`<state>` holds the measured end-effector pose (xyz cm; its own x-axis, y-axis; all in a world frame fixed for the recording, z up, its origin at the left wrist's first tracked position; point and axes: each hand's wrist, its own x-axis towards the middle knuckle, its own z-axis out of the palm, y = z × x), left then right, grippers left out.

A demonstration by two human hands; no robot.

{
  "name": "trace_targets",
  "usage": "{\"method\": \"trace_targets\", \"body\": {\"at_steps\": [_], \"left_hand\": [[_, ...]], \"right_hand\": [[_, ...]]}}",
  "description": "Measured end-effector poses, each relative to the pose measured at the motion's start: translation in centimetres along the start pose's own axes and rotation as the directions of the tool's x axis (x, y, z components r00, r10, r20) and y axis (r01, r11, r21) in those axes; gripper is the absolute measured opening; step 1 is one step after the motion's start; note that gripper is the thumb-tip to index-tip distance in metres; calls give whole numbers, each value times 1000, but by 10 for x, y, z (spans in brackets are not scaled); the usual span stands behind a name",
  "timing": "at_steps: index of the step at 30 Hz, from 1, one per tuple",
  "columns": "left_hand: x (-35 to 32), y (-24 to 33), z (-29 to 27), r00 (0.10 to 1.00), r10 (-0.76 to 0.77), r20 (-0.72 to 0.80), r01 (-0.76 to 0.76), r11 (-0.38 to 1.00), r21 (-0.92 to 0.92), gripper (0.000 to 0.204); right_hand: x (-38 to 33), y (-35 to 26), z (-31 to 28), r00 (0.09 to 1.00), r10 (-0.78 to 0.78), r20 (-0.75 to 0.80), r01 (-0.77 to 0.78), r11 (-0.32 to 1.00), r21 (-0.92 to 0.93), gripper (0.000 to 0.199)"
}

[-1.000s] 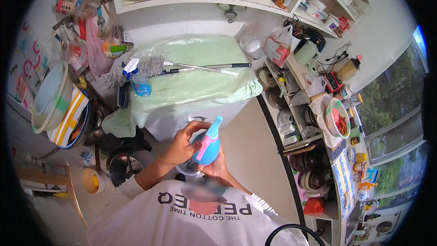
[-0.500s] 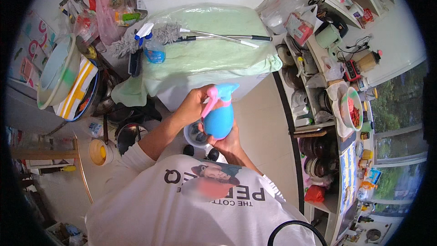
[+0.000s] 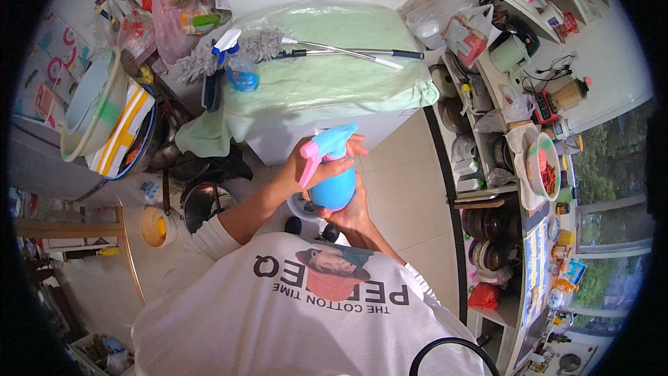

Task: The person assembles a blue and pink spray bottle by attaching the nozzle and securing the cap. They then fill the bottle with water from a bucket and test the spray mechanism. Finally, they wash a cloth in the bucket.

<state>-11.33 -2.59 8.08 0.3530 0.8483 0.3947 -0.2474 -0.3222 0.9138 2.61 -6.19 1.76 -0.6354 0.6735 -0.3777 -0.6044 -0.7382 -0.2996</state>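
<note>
Between both my hands is a blue spray bottle (image 3: 332, 191) with a light blue spray head and a pink trigger. My left hand (image 3: 305, 173) wraps round the bottle's neck just under the head, its fingers showing on the far side. Lower down, my right hand (image 3: 353, 212) grips the bottle's base from below and the right. The bottle is held in front of my chest, tilted slightly. Partly hidden behind my hands, a round tub (image 3: 299, 203) with dark contents stands on the floor.
Ahead is a white chest under a green cloth (image 3: 334, 90), bearing grey dusters (image 3: 261, 47) and another spray bottle (image 3: 242, 73). Shelves with pots (image 3: 480, 223) line the right side. Basins (image 3: 90, 104), a pan (image 3: 203, 205) and a small bucket (image 3: 154, 226) stand at the left.
My left hand has shifted from the spray head's trigger side to wrap round the neck. The bottle has turned a little and its head sits slightly lower. My right hand stays at its base.
</note>
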Motion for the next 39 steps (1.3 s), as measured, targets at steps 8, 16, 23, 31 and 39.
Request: {"method": "trace_targets", "body": {"at_steps": [8, 16, 23, 31, 39], "left_hand": [[-1, -1, -1, 997, -17, -76, 27, 992, 127, 29], [-7, -18, 6, 972, 63, -227, -15, 978, 208, 22], [-1, 7, -2, 969, -153, 194, 141, 987, 72, 12], [-24, -6, -19, 922, -193, 335, 241, 965, -108, 50], [-49, -57, -12, 949, -57, -309, 142, 955, 259, 53]], "right_hand": [[3, 0, -9, 998, 36, -45, -34, 998, 44, 62], [1, 10, 0, 995, 69, -76, -74, 996, -52, 62], [-6, 15, 5, 973, 180, -146, -204, 964, -171, 65], [-7, 11, 5, 988, 142, -60, -149, 980, -131, 63], [5, -10, -16, 976, -43, -214, 60, 995, 75, 62]]}}
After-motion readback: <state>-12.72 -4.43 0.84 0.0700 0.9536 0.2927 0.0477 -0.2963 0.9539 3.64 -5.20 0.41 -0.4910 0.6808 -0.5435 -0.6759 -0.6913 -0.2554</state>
